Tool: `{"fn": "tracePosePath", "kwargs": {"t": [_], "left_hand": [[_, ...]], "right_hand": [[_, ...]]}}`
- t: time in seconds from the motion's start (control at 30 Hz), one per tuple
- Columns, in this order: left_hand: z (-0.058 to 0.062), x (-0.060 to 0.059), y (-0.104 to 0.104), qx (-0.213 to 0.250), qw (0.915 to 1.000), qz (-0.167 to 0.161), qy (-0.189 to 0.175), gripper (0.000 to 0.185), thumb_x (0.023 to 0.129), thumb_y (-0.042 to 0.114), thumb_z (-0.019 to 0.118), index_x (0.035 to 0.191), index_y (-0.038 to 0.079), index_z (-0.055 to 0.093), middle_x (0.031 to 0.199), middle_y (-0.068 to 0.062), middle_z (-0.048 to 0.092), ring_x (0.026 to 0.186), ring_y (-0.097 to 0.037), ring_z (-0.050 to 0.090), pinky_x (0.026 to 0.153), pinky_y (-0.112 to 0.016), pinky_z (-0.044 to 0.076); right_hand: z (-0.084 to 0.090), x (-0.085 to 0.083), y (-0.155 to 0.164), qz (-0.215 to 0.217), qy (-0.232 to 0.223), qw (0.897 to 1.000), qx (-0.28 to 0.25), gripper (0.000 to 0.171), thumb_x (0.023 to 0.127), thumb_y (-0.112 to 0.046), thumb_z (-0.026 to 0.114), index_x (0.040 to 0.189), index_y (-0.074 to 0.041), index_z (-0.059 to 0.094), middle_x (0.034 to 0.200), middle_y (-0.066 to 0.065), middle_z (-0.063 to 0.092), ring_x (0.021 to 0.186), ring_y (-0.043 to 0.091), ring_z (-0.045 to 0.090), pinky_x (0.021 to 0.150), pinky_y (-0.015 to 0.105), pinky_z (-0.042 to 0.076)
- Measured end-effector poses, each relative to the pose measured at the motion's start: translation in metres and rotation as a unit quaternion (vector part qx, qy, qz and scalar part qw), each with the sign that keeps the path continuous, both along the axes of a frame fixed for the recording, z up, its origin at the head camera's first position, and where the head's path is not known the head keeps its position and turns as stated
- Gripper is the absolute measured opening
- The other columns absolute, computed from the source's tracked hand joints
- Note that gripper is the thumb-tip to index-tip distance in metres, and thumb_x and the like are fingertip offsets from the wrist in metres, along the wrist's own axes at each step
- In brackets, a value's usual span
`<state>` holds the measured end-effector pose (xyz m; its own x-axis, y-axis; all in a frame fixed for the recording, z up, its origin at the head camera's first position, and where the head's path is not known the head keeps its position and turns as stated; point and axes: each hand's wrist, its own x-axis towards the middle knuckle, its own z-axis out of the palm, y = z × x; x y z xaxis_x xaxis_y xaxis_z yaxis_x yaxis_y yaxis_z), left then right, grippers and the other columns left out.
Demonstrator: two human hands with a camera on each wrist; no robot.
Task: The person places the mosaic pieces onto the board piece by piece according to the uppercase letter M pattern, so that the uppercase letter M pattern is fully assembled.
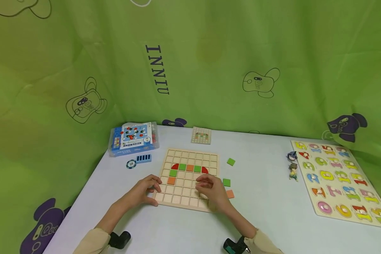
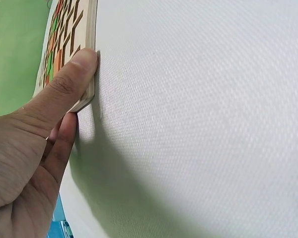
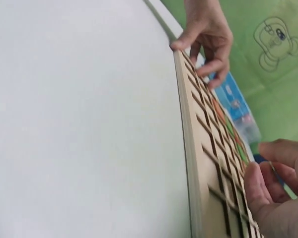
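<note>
On the white table lies a wooden grid board point(image 1: 185, 192) with square recesses. Set in it are red quarter-round pieces point(image 1: 175, 166), green square tiles point(image 1: 173, 173) and orange square tiles point(image 1: 171, 180), forming an arch with a longer left side. My left hand point(image 1: 145, 191) grips the board's near left corner, thumb point(image 2: 79, 67) on the edge and fingers round the side. Over the right part of the board, my right hand point(image 1: 213, 192) pinches a thin green tile point(image 3: 276, 171), seen nearly edge-on in the right wrist view and mostly hidden by the fingers.
Loose green tiles point(image 1: 230, 162) and an orange tile point(image 1: 230, 194) lie right of the board. A pattern card point(image 1: 201, 135) is behind it. Back left are a plastic box point(image 1: 134, 138), a blue piece point(image 1: 144, 158) and a round chip point(image 1: 131, 164). A number puzzle point(image 1: 339, 183) and small figures point(image 1: 293, 171) sit right.
</note>
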<state>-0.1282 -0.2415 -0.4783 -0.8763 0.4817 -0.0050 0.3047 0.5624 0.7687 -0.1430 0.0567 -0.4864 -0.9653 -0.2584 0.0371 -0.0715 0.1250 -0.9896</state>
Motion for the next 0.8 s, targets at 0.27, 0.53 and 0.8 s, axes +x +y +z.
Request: {"fn": "tracePosePath", "kwargs": {"t": [0.27,0.53,0.8], "left_hand": [[0.001,0.0,0.0,0.0,1.0,0.003,-0.004,0.033,0.065,0.007,0.086,0.087,0.005,0.063,0.12,-0.014,0.053,0.108,-0.031,0.05,0.083,-0.029,0.053],[0.0,0.0,-0.001,0.001,1.0,0.002,-0.002,0.034,0.064,0.006,0.087,0.088,0.005,0.062,0.12,-0.015,0.053,0.108,-0.032,0.05,0.083,-0.029,0.053],[-0.002,-0.001,-0.001,0.0,1.0,-0.003,0.004,0.033,0.065,0.006,0.086,0.088,0.005,0.063,0.12,-0.014,0.053,0.108,-0.031,0.05,0.082,-0.029,0.053]], "right_hand": [[0.007,-0.005,0.049,-0.03,0.003,0.998,0.05,0.024,0.083,0.001,0.072,0.105,0.002,0.065,0.106,0.018,0.065,0.089,0.021,0.064,0.064,0.016,0.05],[0.005,-0.021,0.098,0.002,0.079,0.994,0.069,0.023,0.084,0.003,0.07,0.106,0.004,0.063,0.104,0.023,0.064,0.09,0.024,0.064,0.074,0.021,0.054],[-0.013,-0.032,0.122,0.044,0.081,0.989,0.117,0.03,0.08,0.004,0.074,0.107,0.007,0.062,0.098,0.019,0.066,0.082,0.015,0.063,0.069,0.02,0.053]]}}
